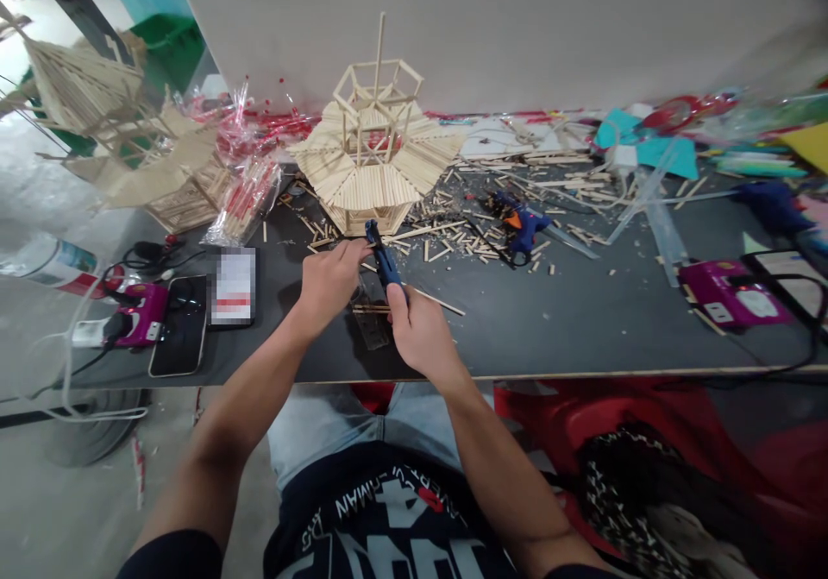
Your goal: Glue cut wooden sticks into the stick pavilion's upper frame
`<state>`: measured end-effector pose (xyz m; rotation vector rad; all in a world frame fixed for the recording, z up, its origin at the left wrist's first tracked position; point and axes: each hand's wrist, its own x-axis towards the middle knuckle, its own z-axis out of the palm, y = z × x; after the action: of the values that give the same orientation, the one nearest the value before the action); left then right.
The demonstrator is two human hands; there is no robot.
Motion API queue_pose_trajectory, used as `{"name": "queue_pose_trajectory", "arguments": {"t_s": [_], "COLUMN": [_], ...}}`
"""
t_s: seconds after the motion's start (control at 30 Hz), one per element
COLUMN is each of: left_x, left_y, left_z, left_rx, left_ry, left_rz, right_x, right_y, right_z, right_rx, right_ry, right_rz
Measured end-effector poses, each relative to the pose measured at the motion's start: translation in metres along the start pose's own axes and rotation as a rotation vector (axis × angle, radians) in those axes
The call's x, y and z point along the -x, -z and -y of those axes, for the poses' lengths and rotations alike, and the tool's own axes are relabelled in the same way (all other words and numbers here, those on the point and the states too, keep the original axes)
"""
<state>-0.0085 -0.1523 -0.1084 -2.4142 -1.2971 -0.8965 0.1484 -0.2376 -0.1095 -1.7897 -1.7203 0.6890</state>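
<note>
My right hand [423, 329] is closed around blue-handled pliers [385, 267], whose dark head points away from me. Close to that head, on its left, is my left hand [331, 281], fingers pressed together; what they pinch is hidden. Thin wooden sticks [440, 302] lie by my right hand, and a clear plastic piece [372, 330] lies on the table below the pliers. Just beyond both hands stands a wooden stick model [379, 186], with a flared slatted roof, an open frame above it and an upright stick on top.
Stick offcuts [466, 241] litter the dark table [549, 329]. A blue glue gun [530, 232] lies right of the model. At left are another stick model [155, 165], bagged sticks [249, 199], two phones [178, 324] and a purple power adapter [146, 311]. Another purple adapter [734, 294] sits at right.
</note>
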Motion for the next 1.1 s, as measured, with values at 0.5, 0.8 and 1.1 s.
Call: {"name": "queue_pose_trajectory", "arguments": {"t_s": [0.5, 0.8, 1.1], "left_x": [-0.003, -0.003, -0.001], "left_y": [0.015, 0.011, 0.005], "left_z": [0.001, 0.006, 0.002], "left_rx": [0.009, 0.108, 0.213], "left_ry": [0.008, 0.054, 0.088], "left_rz": [-0.18, -0.147, 0.016], "right_x": [0.024, 0.049, 0.058], "right_y": [0.027, 0.037, 0.077], "right_z": [-0.01, -0.043, -0.139], "right_rx": [0.119, 0.157, 0.573], "right_ry": [-0.031, 0.033, 0.084], "right_rz": [0.035, -0.207, -0.456]}}
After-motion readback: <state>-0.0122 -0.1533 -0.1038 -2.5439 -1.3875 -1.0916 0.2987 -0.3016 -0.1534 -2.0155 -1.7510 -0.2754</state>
